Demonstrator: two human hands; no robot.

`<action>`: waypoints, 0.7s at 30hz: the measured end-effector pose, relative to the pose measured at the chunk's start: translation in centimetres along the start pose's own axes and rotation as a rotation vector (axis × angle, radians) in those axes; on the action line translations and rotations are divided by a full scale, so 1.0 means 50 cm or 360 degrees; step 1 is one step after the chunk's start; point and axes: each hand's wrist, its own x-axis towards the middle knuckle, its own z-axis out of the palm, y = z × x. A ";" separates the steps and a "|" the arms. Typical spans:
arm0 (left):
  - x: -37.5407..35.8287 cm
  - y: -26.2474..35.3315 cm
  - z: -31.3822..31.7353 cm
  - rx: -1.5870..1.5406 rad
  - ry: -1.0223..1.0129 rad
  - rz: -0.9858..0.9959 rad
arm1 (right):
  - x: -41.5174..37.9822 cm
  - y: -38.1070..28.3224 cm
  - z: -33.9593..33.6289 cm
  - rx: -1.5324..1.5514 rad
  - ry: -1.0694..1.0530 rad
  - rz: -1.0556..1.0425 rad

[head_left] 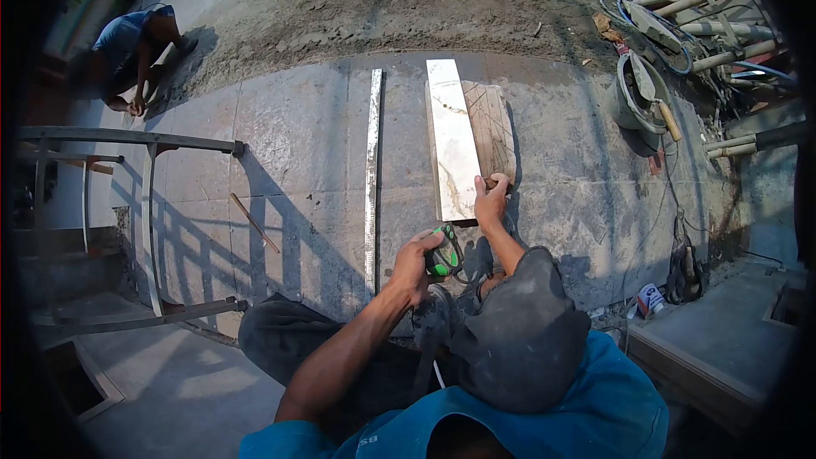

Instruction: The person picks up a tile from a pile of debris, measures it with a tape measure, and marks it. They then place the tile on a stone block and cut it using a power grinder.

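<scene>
My left hand [414, 265] is closed around a green and black power tool [444, 257], held just below the near end of a long white marbled tile strip [450, 140]. My right hand [490, 199] presses down at the near right edge of the strip, where it overlaps a wooden board [493, 123] lying under and beside it. Both rest on the dusty concrete slab [297, 144]. My dark cap and blue shirt fill the bottom of the view.
A long metal straightedge [372, 178] lies left of the strip. A metal frame [146, 204] stands at the left, with a thin stick [253, 223] nearby. Another person [136, 42] crouches at the far left. A bucket [637, 93], pipes [714, 25] and hoses crowd the right.
</scene>
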 end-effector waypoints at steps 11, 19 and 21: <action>0.052 -0.014 -0.025 0.1205 -0.0263 0.0264 | -0.098 -0.083 -0.231 0.0856 -0.1900 0.0961; 0.100 -0.016 -0.041 0.2246 -0.0353 0.0439 | -0.111 -0.007 -0.217 0.1261 -0.2046 0.1246; 0.086 0.047 -0.010 0.2451 -0.0514 0.0050 | -0.093 0.013 -0.225 0.1454 -0.1869 0.1114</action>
